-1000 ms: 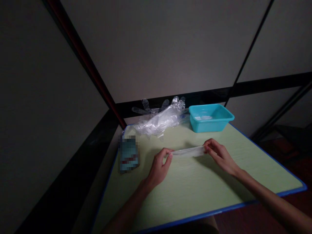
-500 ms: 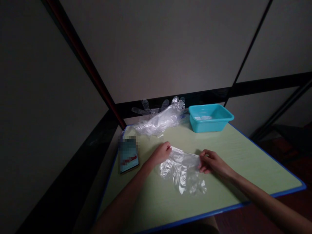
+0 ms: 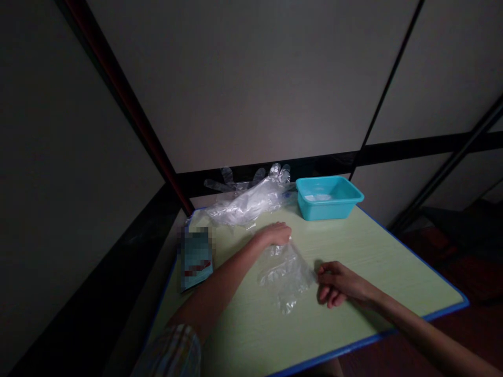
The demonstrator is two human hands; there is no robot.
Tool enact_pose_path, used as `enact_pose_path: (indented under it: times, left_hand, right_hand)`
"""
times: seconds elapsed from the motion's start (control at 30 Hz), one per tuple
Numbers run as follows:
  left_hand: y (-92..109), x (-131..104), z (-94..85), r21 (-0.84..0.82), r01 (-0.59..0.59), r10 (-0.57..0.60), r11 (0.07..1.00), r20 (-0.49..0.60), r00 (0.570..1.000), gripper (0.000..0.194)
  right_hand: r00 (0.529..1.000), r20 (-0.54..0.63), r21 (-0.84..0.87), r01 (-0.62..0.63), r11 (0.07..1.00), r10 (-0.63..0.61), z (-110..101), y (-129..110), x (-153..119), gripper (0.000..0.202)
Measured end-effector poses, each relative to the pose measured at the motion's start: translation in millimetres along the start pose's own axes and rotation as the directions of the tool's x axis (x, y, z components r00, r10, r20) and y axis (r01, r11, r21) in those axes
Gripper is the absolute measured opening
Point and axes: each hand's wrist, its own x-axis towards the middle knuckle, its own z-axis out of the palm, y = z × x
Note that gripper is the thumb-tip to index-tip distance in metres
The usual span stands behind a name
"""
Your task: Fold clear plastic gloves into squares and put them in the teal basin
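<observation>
A clear plastic glove (image 3: 288, 275) lies over the middle of the pale green table (image 3: 377, 262), its fingers toward the front edge. My left hand (image 3: 278, 233) is closed on the glove's upper left corner. On the other side my right hand (image 3: 334, 283) pinches the right corner of its opening between thumb and forefinger, the other fingers curled below. Behind my left hand lies a heap of clear plastic gloves (image 3: 251, 201), with several glove fingers sticking up.
A turquoise basin (image 3: 330, 199) with something whitish inside stands at the back right. A phone with a blurred screen (image 3: 196, 262) lies at the left edge. Wall panels rise behind the blue-edged table.
My left hand has moved right and turned knuckles up, while my right hand has come toward the front edge. The glove now slants down to the right. The view has shifted slightly.
</observation>
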Motion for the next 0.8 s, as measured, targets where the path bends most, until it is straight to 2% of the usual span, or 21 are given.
enact_pose_path:
  times: [0.13, 0.23, 0.3, 0.33, 0.4, 0.47, 0.5, 0.57, 0.7, 0.8]
  left_hand:
    - [16.6, 5.9, -5.6, 0.077, -0.02, 0.022, 0.997, -0.017, 1.0, 0.026]
    - [25.5, 5.0, -5.8, 0.077, -0.008, 0.015, 0.997, -0.096, 0.995, 0.019]
    - [27.0, 1.4, -5.2, 0.049, 0.005, 0.004, 0.999, -0.181, 0.983, 0.02]
    - [25.9, -1.8, -4.7, 0.028, 0.011, -0.004, 1.0, -0.23, 0.973, 0.023]
    - [19.7, -11.7, -1.8, -0.024, 0.02, -0.027, 1.0, -0.335, 0.942, 0.028]
    - [8.9, -26.2, 5.3, -0.091, 0.027, -0.065, 0.995, -0.441, 0.895, 0.032]
    - [2.5, -34.8, 10.7, -0.131, 0.029, -0.09, 0.991, -0.488, 0.868, 0.034]
    - [-10.1, -53.4, 25.0, -0.217, 0.017, -0.138, 0.976, -0.557, 0.819, 0.035]
    - [-25.5, -88.9, 55.0, -0.332, -0.051, -0.182, 0.942, -0.631, 0.754, 0.034]
    - [-26.5, -106.6, 66.1, -0.369, -0.078, -0.201, 0.926, -0.657, 0.727, 0.027]
  right_hand:
    - [0.996, 0.091, -0.13, -0.006, 0.992, 0.018, -4.9, -3.6, -3.7, 0.005]
    - [0.988, 0.151, -0.339, 0.044, 0.94, 0.008, -15.5, -9.2, -5.8, 0.004]
    - [0.989, 0.101, -0.552, 0.148, 0.821, -0.11, -26.6, -16.0, -4.9, 0.009]
    - [0.973, 0.066, -0.672, 0.208, 0.711, -0.222, -33.0, -20.1, -3.2, 0.012]
    - [0.89, 0.052, -0.845, 0.281, 0.456, -0.452, -45.6, -28.7, 2.5, 0.015]
    - [0.803, 0.117, -0.877, 0.36, 0.319, -0.584, -55.9, -36.0, 11.1, 0.015]
    - [0.769, 0.158, -0.865, 0.411, 0.289, -0.619, -59.5, -38.8, 15.9, 0.016]
    - [0.722, 0.25, -0.815, 0.517, 0.263, -0.645, -63.0, -42.6, 25.7, 0.034]
    - [0.688, 0.414, -0.739, 0.636, 0.222, -0.596, -59.2, -45.8, 40.7, 0.071]
    - [0.707, 0.479, -0.742, 0.643, 0.191, -0.519, -54.1, -46.8, 45.2, 0.086]
